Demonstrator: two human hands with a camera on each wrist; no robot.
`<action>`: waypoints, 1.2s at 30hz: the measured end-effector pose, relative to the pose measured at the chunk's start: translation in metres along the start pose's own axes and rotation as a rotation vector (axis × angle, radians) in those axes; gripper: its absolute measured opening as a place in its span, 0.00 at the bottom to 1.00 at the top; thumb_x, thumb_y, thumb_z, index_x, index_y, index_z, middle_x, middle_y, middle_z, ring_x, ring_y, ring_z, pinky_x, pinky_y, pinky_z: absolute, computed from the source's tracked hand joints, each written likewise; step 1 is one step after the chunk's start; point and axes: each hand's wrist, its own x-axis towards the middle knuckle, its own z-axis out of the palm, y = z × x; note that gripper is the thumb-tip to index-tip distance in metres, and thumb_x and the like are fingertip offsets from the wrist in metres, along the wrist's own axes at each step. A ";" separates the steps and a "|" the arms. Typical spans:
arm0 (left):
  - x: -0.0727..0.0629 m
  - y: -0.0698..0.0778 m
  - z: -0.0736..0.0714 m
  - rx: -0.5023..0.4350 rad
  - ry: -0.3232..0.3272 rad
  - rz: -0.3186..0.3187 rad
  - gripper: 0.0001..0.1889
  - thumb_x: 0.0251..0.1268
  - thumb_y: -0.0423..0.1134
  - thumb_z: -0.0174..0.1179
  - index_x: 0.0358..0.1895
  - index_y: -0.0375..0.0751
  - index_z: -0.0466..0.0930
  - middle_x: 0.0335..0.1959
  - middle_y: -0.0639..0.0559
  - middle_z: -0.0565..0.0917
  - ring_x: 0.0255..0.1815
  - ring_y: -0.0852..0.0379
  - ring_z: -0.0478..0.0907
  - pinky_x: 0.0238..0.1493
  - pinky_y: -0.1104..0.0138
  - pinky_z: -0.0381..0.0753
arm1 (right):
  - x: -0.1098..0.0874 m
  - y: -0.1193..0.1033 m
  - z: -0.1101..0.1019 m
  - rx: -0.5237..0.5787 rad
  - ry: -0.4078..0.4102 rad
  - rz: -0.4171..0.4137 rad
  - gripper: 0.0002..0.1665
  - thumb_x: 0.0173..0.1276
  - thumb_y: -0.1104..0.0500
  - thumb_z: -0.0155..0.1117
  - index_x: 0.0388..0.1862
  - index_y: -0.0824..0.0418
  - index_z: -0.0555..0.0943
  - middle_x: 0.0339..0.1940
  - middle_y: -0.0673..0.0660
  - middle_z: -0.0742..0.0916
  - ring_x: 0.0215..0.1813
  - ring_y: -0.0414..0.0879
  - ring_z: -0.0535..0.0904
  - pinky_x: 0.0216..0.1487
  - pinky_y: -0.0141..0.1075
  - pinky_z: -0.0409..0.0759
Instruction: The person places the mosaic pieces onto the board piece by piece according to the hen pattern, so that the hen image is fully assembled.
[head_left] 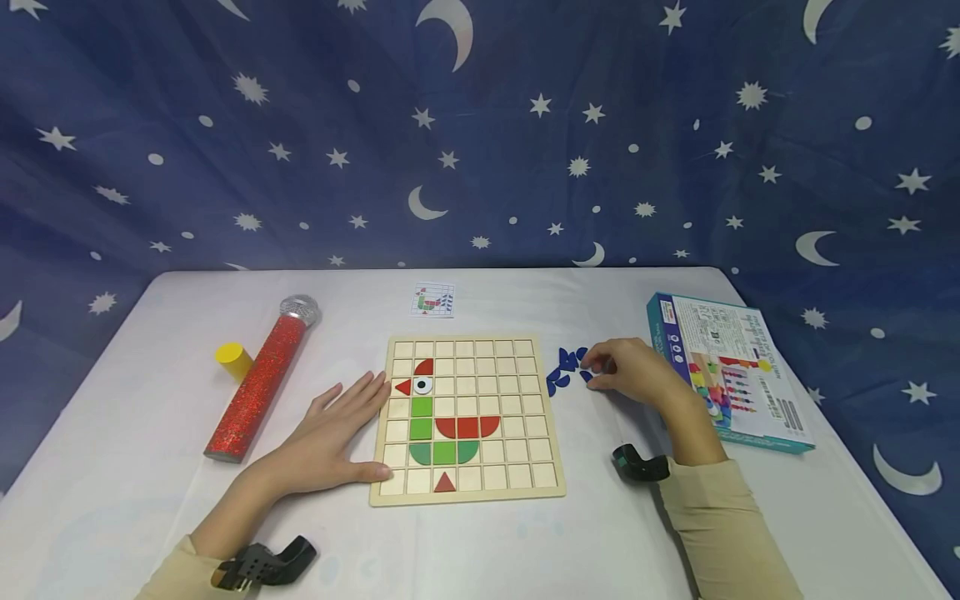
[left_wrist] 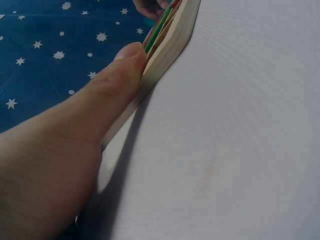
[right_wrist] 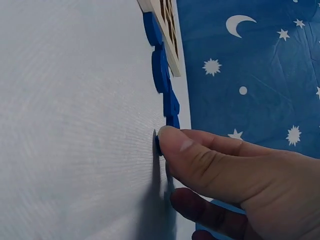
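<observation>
A wooden grid board (head_left: 504, 384) lies flat with a bird figure of red and green pieces (head_left: 422, 406) and an eye tile (head_left: 423, 385) in its cells. My left hand (head_left: 322, 442), fingers straight, rests along the board's left edge, its thumb (left_wrist: 131, 52) on the rim in the left wrist view. Just right of the board is a loose cluster of small blue pieces (head_left: 558, 379). At its right side, my right hand (head_left: 637, 372) pinches a blue piece (right_wrist: 158, 145) between thumb and forefinger, low over the tablecloth. The thumb mostly hides that piece in the right wrist view.
A small picture card (head_left: 432, 300) of the bird lies behind the board. To the left are a red glitter microphone-like tube (head_left: 258, 387) and a yellow cylinder (head_left: 234, 361). A printed game box (head_left: 731, 371) lies at the right, beside my right forearm.
</observation>
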 end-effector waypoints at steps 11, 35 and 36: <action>0.001 0.000 0.000 -0.005 0.007 0.000 0.59 0.44 0.76 0.58 0.75 0.43 0.50 0.78 0.50 0.48 0.79 0.48 0.41 0.73 0.47 0.39 | -0.001 0.000 0.001 0.015 -0.014 0.016 0.11 0.56 0.59 0.72 0.39 0.54 0.84 0.29 0.50 0.82 0.34 0.44 0.75 0.39 0.35 0.75; 0.001 0.000 -0.001 0.006 -0.015 -0.012 0.59 0.44 0.77 0.56 0.75 0.42 0.49 0.78 0.50 0.47 0.79 0.47 0.40 0.74 0.46 0.38 | -0.001 -0.006 -0.004 0.086 -0.033 -0.089 0.06 0.60 0.61 0.69 0.34 0.55 0.79 0.28 0.50 0.81 0.31 0.44 0.73 0.32 0.33 0.74; 0.001 0.000 -0.001 0.006 -0.015 -0.012 0.59 0.44 0.77 0.56 0.75 0.42 0.49 0.78 0.50 0.47 0.79 0.47 0.40 0.74 0.46 0.38 | -0.001 -0.008 -0.004 0.096 -0.031 -0.101 0.07 0.60 0.61 0.68 0.36 0.55 0.79 0.28 0.50 0.81 0.31 0.44 0.74 0.32 0.33 0.74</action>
